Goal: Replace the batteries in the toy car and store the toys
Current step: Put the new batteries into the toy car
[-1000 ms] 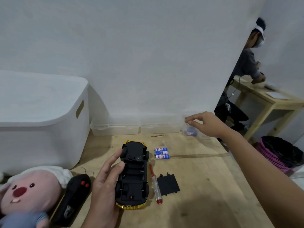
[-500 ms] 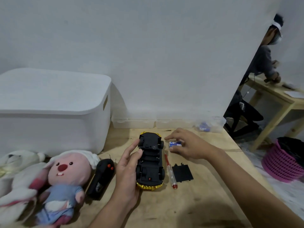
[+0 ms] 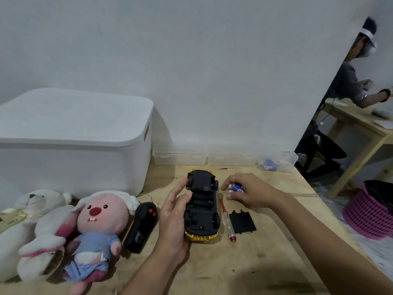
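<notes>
The yellow toy car (image 3: pixel 203 206) lies upside down on the wooden table (image 3: pixel 265 262), black underside up and its battery bay uncovered. My left hand (image 3: pixel 174 218) grips the car's left side. My right hand (image 3: pixel 248 191) is closed on blue-and-white batteries (image 3: pixel 235 186) just right of the car's far end. The black battery cover (image 3: pixel 242 222) lies flat to the right of the car. Between car and cover lies a red-tipped screwdriver (image 3: pixel 226 218).
A black remote control (image 3: pixel 141 226) lies left of the car. A pink plush (image 3: pixel 95 231) and a white plush (image 3: pixel 36 226) lie at the left. A lidded white storage bin (image 3: pixel 70 141) and clear plastic boxes (image 3: pixel 204 156) stand along the wall. Another person sits at a table at the far right.
My right hand came back from the clear box by the wall, reached the batteries beside the car and closed on them. The left hand stayed on the car.
</notes>
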